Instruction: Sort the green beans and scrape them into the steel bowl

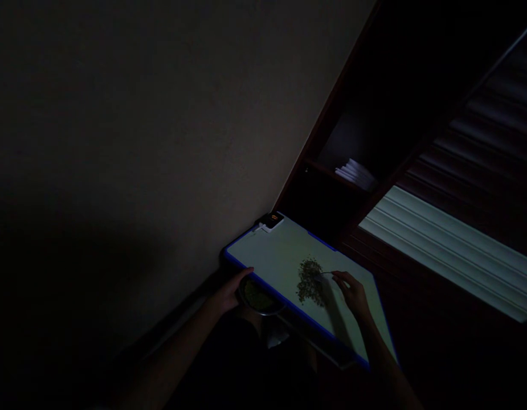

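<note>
Utensil (326, 273) between right-hand fingers (339, 275)

Plain grey-brown wall (160, 114) is filling the L side & upper ctr., w/ a darker shadow (96, 256) spreading over its lower L part. Dark shelf unit (348, 136) is standing next to it, running diag. up to the R, w/ pale papers or booklets (355, 173) lying in one compartment. Far R, a slatted panel (481, 154) is showing one pale band (451, 256), its other slats looking v. dim in the low light.
</note>
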### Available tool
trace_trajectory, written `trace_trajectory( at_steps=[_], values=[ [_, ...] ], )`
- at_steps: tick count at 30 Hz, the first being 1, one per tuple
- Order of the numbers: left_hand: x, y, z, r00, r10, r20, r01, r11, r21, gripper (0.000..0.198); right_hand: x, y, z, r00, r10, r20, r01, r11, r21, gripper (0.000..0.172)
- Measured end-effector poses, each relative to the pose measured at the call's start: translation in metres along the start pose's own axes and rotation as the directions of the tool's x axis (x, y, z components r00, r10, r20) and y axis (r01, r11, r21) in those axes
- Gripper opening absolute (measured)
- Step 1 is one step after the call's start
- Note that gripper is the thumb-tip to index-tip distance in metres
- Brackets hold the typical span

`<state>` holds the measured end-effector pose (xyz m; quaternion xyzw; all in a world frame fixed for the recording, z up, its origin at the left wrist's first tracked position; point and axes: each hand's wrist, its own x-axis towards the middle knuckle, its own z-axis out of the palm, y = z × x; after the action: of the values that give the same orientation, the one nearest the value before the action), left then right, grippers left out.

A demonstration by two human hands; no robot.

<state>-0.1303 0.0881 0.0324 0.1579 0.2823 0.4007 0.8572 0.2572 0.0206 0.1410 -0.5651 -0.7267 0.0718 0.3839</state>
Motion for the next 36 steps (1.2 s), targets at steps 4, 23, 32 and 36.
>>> trace_trajectory(
  at_steps=[4,23,32,36],
  values=[
    [-0.002,-0.008,0.002,1.000,0.011,-0.009,-0.011,1.000,0.002,0.033,-0.004,-0.001,0.008,0.997,0.066,-0.044,-0.064,0.997,0.051,0.030],
    [-0.013,-0.046,0.032,0.995,-0.011,-0.103,0.010,1.000,-0.011,0.031,0.011,-0.030,0.052,0.946,0.317,-0.073,-0.229,0.809,0.541,0.043],
    [-0.024,-0.063,0.043,0.985,-0.015,-0.170,0.008,0.999,-0.044,0.024,0.012,-0.054,0.045,0.908,0.322,0.266,-0.418,0.725,0.548,0.049],
    [-0.026,-0.066,0.046,0.965,0.062,-0.255,-0.050,0.997,0.053,0.022,-0.001,-0.058,0.038,0.859,0.351,0.372,-0.503,0.717,0.483,0.043]
  ],
)
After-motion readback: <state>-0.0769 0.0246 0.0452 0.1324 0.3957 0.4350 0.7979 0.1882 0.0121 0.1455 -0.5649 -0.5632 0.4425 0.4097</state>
